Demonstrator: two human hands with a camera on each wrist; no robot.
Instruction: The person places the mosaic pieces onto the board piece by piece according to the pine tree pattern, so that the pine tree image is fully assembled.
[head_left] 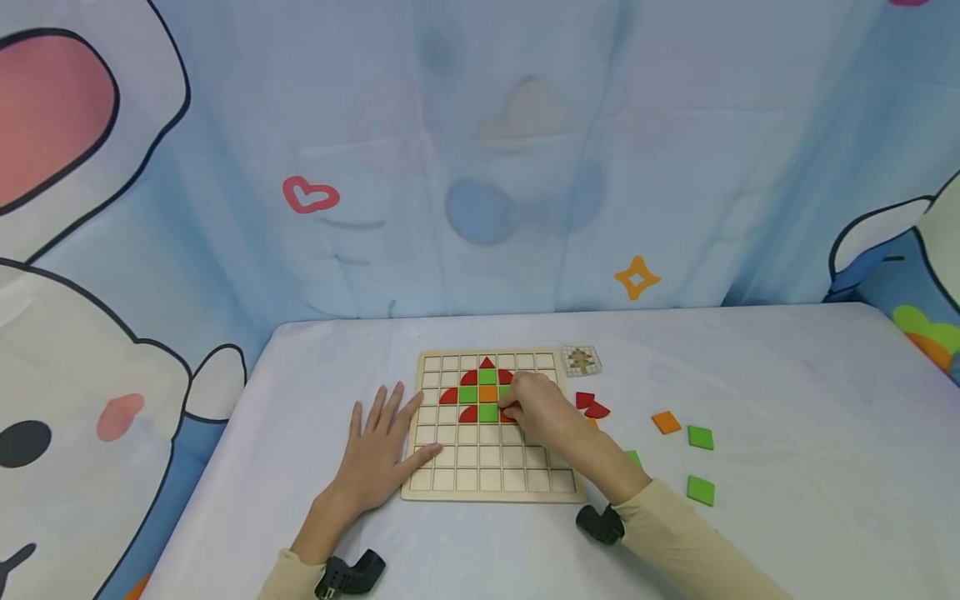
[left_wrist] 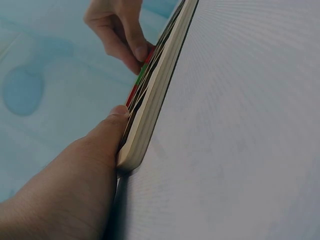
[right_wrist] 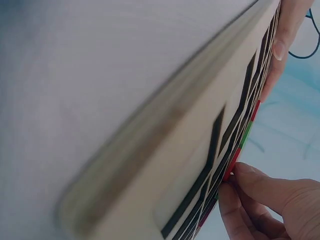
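A wooden grid board [head_left: 480,480] lies on the table, some of its cells filled with red, green and orange tiles. My left hand [head_left: 378,450] rests at the board's left side, fingers spread, its thumb over the edge. Over the pattern's right side, my right hand [head_left: 538,407] pinches a red tile with a curved side [right_wrist: 231,162] between thumb and fingertip, right at the cell beside the lowest green tile [head_left: 487,412]. An orange tile [head_left: 488,394] sits mid-pattern, and a red triangle [head_left: 487,363] tops it. The right hand partly hides the right-hand tiles.
A small pattern card [head_left: 582,361] lies by the board's upper right corner. Loose red tiles [head_left: 597,410], an orange tile [head_left: 666,422] and green tiles [head_left: 701,490] are scattered to the right. Behind the table hangs a blue printed curtain [head_left: 450,275].
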